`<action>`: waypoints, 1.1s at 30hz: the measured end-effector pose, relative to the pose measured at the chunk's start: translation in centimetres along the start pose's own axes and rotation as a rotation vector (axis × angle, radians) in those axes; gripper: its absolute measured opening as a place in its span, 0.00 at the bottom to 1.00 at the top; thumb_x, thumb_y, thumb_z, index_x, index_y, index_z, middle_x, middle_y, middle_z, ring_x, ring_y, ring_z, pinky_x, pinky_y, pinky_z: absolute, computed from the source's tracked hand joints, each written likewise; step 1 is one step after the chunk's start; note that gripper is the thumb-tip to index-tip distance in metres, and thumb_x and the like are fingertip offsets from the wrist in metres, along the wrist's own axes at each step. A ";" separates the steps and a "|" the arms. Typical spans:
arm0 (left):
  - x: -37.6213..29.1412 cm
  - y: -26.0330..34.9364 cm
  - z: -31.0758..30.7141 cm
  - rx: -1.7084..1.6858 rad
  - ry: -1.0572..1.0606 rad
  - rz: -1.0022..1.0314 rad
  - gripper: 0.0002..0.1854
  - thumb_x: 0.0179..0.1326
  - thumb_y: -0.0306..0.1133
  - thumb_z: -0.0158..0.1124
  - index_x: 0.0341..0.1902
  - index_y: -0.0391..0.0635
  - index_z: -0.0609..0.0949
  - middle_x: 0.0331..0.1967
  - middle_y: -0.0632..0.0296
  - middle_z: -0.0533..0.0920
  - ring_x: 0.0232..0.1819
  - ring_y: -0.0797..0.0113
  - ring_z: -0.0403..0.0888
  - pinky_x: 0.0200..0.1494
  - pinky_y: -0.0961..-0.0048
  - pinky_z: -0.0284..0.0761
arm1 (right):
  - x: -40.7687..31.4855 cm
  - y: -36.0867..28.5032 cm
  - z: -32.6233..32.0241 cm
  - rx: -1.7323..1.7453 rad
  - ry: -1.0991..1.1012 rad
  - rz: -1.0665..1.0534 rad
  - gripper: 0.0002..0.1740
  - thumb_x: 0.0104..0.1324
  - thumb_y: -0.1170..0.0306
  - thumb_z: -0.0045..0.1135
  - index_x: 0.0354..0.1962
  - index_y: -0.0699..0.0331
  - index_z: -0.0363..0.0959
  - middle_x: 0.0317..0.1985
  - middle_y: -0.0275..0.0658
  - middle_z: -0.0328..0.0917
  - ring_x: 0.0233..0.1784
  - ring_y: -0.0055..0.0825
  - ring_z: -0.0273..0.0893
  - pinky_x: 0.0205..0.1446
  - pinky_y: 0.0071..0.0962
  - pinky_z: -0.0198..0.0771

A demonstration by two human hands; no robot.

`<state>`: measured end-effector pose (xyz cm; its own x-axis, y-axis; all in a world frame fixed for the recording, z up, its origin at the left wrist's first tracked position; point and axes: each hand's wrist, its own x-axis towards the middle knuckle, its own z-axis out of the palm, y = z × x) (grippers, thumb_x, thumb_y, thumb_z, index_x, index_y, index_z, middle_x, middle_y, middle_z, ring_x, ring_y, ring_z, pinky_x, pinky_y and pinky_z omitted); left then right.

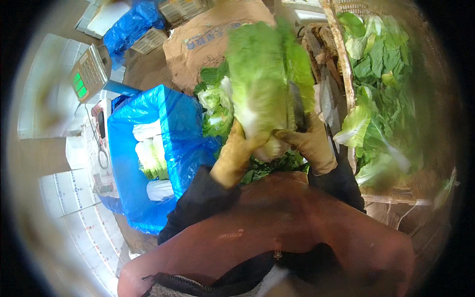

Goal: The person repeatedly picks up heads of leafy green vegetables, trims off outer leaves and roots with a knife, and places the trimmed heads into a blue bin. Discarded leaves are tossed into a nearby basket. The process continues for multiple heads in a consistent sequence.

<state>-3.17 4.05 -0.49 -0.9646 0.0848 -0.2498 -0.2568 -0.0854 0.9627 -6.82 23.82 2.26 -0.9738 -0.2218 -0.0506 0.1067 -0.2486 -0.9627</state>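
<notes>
A large napa cabbage point(259, 81) is held up in front of me, leafy end away and pale base toward me, slightly blurred by motion. My left hand point(235, 154), in a tan work glove, grips its base from the left. In a matching glove, my right hand point(311, 146) holds the base from the right. A dark grey blade-like strip point(297, 102) runs along the cabbage's right side by the right-hand fingers; its handle is hidden. Loose green leaves point(256, 170) lie beneath the cabbage, and more leafy trimmings point(215, 100) show to its left.
To the left stands a box lined with blue plastic point(182, 111), holding a cabbage point(152, 157) and white-wrapped pieces. Beyond it is a digital scale point(89, 74). White foam boxes point(78, 200) are stacked at far left. A crate of leaves point(382, 74) stands right; a brown sack point(200, 44) lies ahead.
</notes>
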 end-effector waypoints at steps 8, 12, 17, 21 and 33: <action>1.1 1.4 -2.2 -1.334 -0.473 -0.083 0.53 0.54 0.65 0.61 0.79 0.50 0.55 0.74 0.43 0.61 0.73 0.38 0.61 0.72 0.40 0.58 | -3.2 0.4 -2.6 -0.252 0.358 0.329 0.18 0.59 0.69 0.69 0.43 0.71 0.77 0.37 0.39 0.82 0.38 0.23 0.78 0.40 0.26 0.73; 0.7 0.4 -4.3 -0.993 -0.279 -0.062 0.54 0.54 0.63 0.64 0.79 0.49 0.55 0.74 0.42 0.61 0.72 0.37 0.62 0.70 0.40 0.62 | -2.4 2.3 -3.4 -0.545 0.229 0.076 0.30 0.59 0.66 0.71 0.55 0.71 0.72 0.42 0.40 0.83 0.41 0.29 0.82 0.45 0.26 0.77; -2.4 1.7 -6.4 -0.322 0.012 -0.027 0.45 0.62 0.53 0.63 0.76 0.43 0.58 0.68 0.44 0.68 0.66 0.41 0.70 0.60 0.49 0.73 | -0.5 3.9 -1.4 0.309 -0.221 0.401 0.34 0.61 0.53 0.70 0.57 0.65 0.71 0.42 0.38 0.83 0.40 0.27 0.82 0.42 0.24 0.78; -5.7 4.2 -8.5 -0.402 0.298 -0.042 0.44 0.60 0.37 0.67 0.76 0.41 0.56 0.68 0.40 0.68 0.67 0.44 0.70 0.55 0.55 0.77 | 1.5 5.1 3.0 0.579 -0.164 0.605 0.31 0.60 0.51 0.71 0.51 0.62 0.72 0.32 0.35 0.81 0.26 0.21 0.78 0.23 0.19 0.72; -17.3 -12.8 -36.6 -0.070 1.054 0.044 0.57 0.41 0.27 0.83 0.74 0.39 0.56 0.59 0.52 0.77 0.59 0.60 0.76 0.62 0.65 0.74 | 1.2 8.0 26.5 -0.211 -0.701 0.826 0.38 0.64 0.67 0.67 0.69 0.62 0.62 0.64 0.40 0.72 0.27 0.16 0.73 0.30 0.19 0.70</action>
<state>14.64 -32.70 -12.34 -0.5293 -0.8217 -0.2112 -0.1906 -0.1274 0.9734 -1.80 -3.39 1.54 -0.2814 -0.7477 -0.6015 0.5703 0.3739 -0.7314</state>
